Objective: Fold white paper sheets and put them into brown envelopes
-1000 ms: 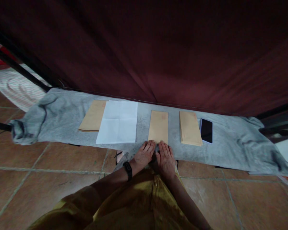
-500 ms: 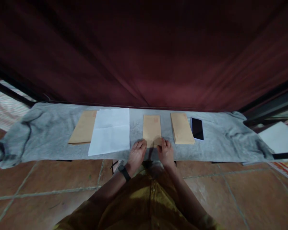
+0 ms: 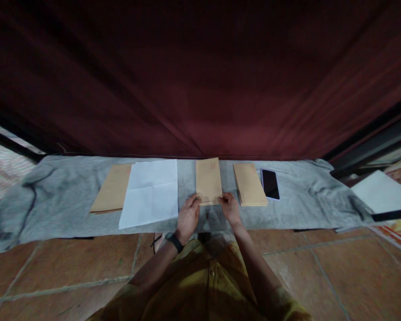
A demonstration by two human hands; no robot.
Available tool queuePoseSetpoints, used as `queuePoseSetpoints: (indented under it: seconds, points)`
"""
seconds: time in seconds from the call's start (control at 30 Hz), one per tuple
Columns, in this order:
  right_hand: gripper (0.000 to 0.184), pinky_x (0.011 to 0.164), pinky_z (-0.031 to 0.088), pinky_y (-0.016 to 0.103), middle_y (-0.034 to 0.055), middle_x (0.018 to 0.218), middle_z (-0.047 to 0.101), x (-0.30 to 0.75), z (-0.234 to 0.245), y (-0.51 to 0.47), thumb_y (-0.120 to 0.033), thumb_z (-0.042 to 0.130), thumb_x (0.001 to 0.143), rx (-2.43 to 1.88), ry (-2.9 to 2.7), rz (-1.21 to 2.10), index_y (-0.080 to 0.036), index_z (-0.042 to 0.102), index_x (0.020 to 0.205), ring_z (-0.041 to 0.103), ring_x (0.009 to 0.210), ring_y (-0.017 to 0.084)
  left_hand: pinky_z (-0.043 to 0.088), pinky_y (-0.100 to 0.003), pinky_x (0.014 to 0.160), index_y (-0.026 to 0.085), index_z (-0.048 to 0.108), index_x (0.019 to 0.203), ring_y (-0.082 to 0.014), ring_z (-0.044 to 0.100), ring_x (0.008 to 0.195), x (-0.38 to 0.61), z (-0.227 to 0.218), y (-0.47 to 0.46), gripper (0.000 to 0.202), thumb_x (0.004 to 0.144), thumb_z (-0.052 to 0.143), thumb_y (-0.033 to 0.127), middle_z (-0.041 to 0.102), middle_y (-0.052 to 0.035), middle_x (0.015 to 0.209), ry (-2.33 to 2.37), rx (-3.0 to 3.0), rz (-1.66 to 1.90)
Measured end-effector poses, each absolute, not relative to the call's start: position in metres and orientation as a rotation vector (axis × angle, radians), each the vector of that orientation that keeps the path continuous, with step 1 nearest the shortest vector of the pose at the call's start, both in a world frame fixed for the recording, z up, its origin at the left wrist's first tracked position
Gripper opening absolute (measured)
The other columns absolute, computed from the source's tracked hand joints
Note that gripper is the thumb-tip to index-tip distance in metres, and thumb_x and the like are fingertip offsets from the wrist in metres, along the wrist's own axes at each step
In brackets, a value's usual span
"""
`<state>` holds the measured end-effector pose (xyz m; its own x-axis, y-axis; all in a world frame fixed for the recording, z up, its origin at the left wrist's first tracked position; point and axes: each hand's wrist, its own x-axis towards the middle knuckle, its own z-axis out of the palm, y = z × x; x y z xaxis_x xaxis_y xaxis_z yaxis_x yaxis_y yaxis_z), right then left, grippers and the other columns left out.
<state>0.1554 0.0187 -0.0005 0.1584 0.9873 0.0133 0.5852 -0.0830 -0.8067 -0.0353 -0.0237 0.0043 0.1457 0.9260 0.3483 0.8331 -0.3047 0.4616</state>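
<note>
A brown paper envelope (image 3: 209, 180) with a faint reddish mark near its far right corner is between my two hands. My left hand (image 3: 189, 216) pinches its near left corner, and my right hand (image 3: 230, 207) pinches the near right corner. The envelope is slightly tilted over the grey cloth. Left of it lie white paper sheets (image 3: 150, 194) with a crease across the middle, partly covering a stack of brown envelopes (image 3: 110, 189). More brown envelopes (image 3: 250, 185) are stacked to the right of my right hand.
A phone (image 3: 270, 183) with a dark screen lies right of the right-hand stack. Grey cloth (image 3: 307, 196) covers the narrow table. A dark red curtain (image 3: 200, 89) hangs behind it. White paper (image 3: 382, 191) sits at far right, beside a dark bar.
My hands have closed on the envelope's near corners and lifted it slightly; its far end now tilts and reaches farther from me. The camera view has shifted a little.
</note>
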Motion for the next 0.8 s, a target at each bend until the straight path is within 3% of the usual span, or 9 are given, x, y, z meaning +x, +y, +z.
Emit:
queuePoseSetpoints:
  seconds: [0.17,0.3,0.57,0.7,0.8]
  points:
    - [0.016,0.065,0.052,0.031,0.0085,0.079,0.074,0.156,-0.003,0.031,-0.026,0.058,0.084,-1.82,-1.525,0.694,-0.016,0.067,0.094,0.071,0.075,0.023,0.048,-0.045,0.108,0.019,0.061,0.125,-0.0233,0.056,0.127,-0.027,0.004,-0.026,0.032,0.099,0.042,0.019,0.06,-0.0107,0.138,1.685,2.433,0.73]
    - [0.013,0.067,0.051,0.028,0.0079,0.083,0.075,0.157,-0.005,0.029,-0.025,0.059,0.086,-1.838,-1.574,0.659,-0.02,0.066,0.096,0.071,0.077,0.022,0.041,-0.045,0.115,0.015,0.05,0.142,-0.0246,0.044,0.142,-0.018,-0.002,-0.037,0.044,0.102,0.045,0.031,0.053,-0.0134,0.149,1.539,2.574,0.56]
    - [0.021,0.069,0.05,0.031,0.0095,0.091,0.075,0.161,0.0,0.022,-0.028,0.053,0.095,-1.97,-1.793,0.491,-0.019,0.065,0.11,0.071,0.08,0.023,0.031,-0.045,0.12,0.011,0.045,0.147,-0.0274,0.04,0.146,-0.02,0.001,-0.036,0.061,0.099,0.049,0.049,0.046,-0.0171,0.155,1.473,2.667,0.365]
    - [0.033,0.087,0.052,0.04,0.0173,0.114,0.07,0.154,0.003,0.008,-0.028,0.043,0.101,-1.845,-1.852,0.266,-0.015,0.064,0.122,0.068,0.102,0.028,0.029,-0.045,0.121,0.012,0.044,0.148,-0.0273,0.04,0.146,-0.019,-0.001,-0.036,0.061,0.1,0.048,0.049,0.045,-0.0166,0.156,1.49,2.675,0.352]
    - [0.039,0.105,0.047,0.043,0.0156,0.13,0.066,0.143,0.0,-0.007,-0.03,0.036,0.105,-1.559,-1.991,0.229,-0.015,0.064,0.127,0.06,0.122,0.026,0.028,-0.043,0.122,0.011,0.043,0.149,-0.0269,0.038,0.147,-0.017,-0.007,-0.036,0.061,0.099,0.05,0.044,0.046,-0.0171,0.155,1.508,2.665,0.35]
